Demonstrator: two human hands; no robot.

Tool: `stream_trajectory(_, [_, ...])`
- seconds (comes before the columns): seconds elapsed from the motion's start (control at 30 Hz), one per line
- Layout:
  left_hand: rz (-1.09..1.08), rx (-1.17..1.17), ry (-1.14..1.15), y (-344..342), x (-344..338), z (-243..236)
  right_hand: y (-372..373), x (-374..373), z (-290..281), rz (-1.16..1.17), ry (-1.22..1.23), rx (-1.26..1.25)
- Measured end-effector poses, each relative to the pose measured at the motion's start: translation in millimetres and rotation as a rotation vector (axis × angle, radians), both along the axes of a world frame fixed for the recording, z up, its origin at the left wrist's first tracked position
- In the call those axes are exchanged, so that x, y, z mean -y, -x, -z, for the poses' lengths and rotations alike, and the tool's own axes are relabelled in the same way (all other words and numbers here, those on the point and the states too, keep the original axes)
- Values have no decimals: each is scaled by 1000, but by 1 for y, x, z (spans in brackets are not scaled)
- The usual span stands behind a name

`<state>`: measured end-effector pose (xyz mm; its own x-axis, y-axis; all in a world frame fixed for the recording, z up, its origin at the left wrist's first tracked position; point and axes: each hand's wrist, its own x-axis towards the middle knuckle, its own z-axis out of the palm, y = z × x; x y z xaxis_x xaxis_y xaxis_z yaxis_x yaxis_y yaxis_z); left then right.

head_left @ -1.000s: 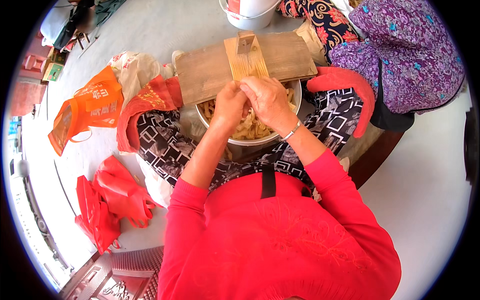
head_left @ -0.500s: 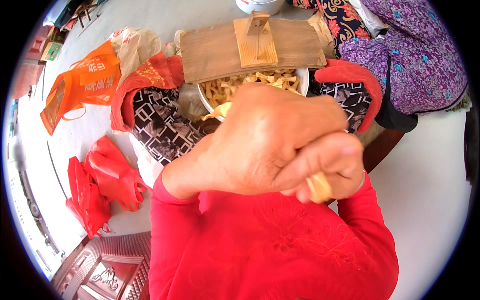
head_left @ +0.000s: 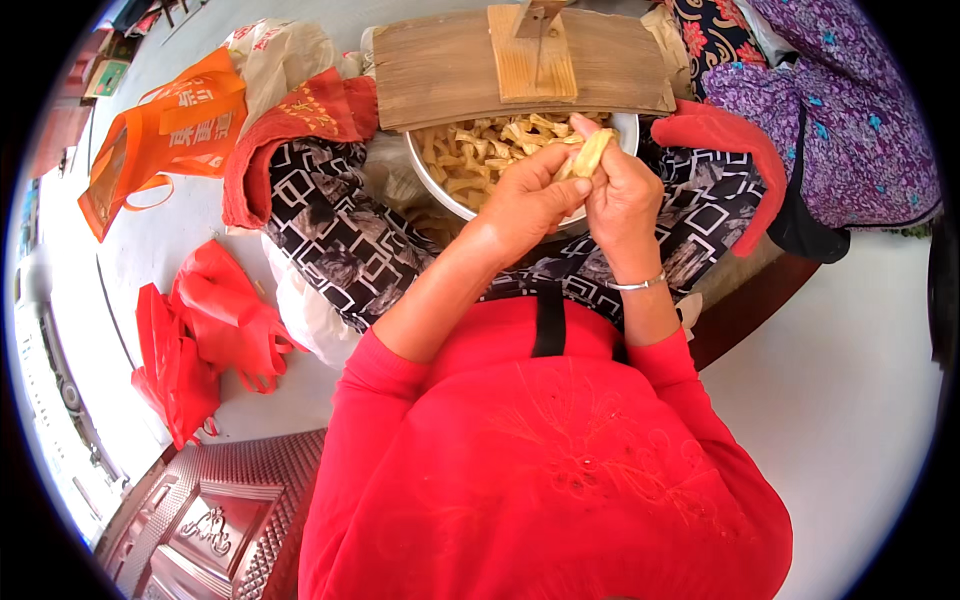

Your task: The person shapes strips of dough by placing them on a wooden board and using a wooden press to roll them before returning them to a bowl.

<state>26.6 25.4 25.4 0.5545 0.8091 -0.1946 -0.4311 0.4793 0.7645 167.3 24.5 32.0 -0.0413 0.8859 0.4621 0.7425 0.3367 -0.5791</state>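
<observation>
Over the near right part of a white basin (head_left: 428, 180), my left hand (head_left: 525, 200) and my right hand (head_left: 625, 200) meet. Both are closed on a pale-yellow folded strip (head_left: 593, 152), which looks like tofu skin, pinched between thumbs and fingers. A bracelet circles my right wrist. Similar yellow knotted pieces (head_left: 470, 155) fill the basin below my fingers. A curved wooden board (head_left: 430, 75) lies across the basin's far side, with a paler wood block (head_left: 533, 65) and an upright wooden piece on it. My hands hide part of the basin's near rim.
Red cloths (head_left: 250, 165) cover both of my knees. To the left are an orange bag (head_left: 165, 135), a clear plastic bag (head_left: 280, 60) and red bags (head_left: 225, 310). Another person's purple patterned clothing (head_left: 850, 120) is at the far right. A dark red carved panel (head_left: 215, 525) stands at lower left.
My hands, raised close to the camera before, have lowered away from it to over the basin. The pale-yellow strip, mostly hidden in my fingers earlier, now shows between both hands.
</observation>
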Motion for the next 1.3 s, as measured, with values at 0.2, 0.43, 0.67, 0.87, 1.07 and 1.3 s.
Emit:
stream_trajectory(0.2, [-6,-438,-260,10,-1,35,-7,0,14,-70,4,125])
stream_trajectory(0.43, [39,-428,-89,8,-1,45,-5,3,26,-75,108,-53])
stream_trajectory(0.67, [-116,-978,-725,11,3,37,-16,11,28,-88,361,-65])
stream_trajectory(0.87, [-359,-1091,-1227,8,5,21,-21,12,48,-238,741,-684])
stream_trajectory(1.07, [-410,-898,-1218,10,-5,25,-15,9,34,-234,1153,-1448])
stream_trajectory(1.3, [-199,-959,-830,8,-3,5,-2,6,36,-206,573,-780])
